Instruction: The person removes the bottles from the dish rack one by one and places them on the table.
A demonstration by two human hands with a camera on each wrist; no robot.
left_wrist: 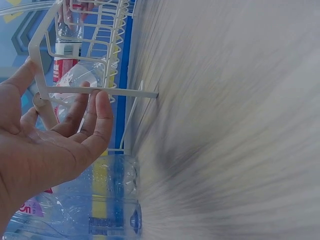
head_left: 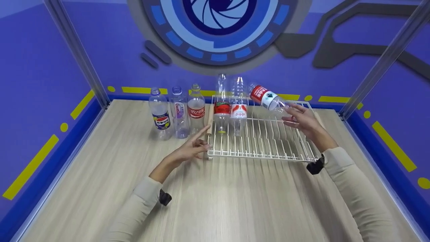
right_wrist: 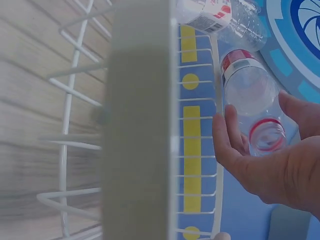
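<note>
**Seemingly about midway through loading the white wire rack [head_left: 262,157]**

Pinching the red-and-white-labelled water bottle [head_left: 268,98] by its neck end with the right grip [head_left: 302,121], fingers bent around the mouth and the palm partly open. Tilting that bottle over the back of the rack, base up and to the left of the right grip. Bracing the rack's near left corner with the left grip [head_left: 189,149], fingers loosely bent about the frame.

Counting two as placed, left of the right grip: the red-and-dark-labelled bottle [head_left: 222,108] and the white-and-red-labelled bottle [head_left: 239,111], both upright in the rack, apparently neck down. Judging as left to do: seating the held one in the slots below the right grip, then probably three more, standing on the bench [head_left: 255,198] just beyond the left grip: the Pepsi bottle [head_left: 162,121], the purple-labelled bottle [head_left: 179,111] and the red-labelled Coca-Cola bottle [head_left: 196,113].

Also near: a wooden handle [head_left: 210,118] above the left grip, between the Coca-Cola bottle and the slots, likely an edge to clear; behind both grips, close past the rack, a blue-purple wall panel [head_left: 111,43], limiting room at the back.
</note>
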